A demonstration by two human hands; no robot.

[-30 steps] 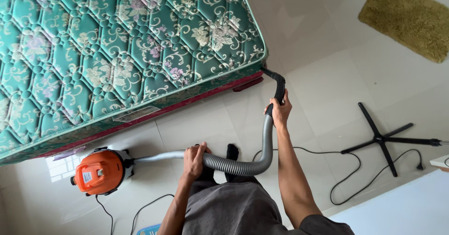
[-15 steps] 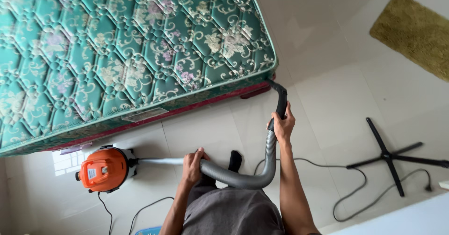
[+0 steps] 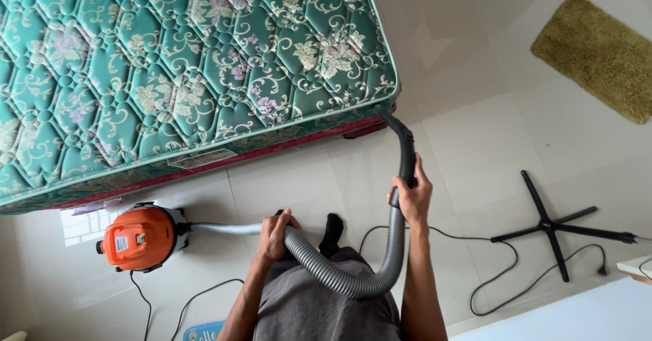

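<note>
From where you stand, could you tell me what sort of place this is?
Probably a bedroom at home: a green quilted mattress, a tiled floor with an olive rug, and an orange vacuum cleaner.

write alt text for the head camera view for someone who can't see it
Seen from above, a person's right hand holds the black nozzle handle of a grey vacuum hose, its tip at the corner of a green floral mattress, while the left hand grips the hose lower down. An orange vacuum cleaner sits on the pale tiled floor.
</note>
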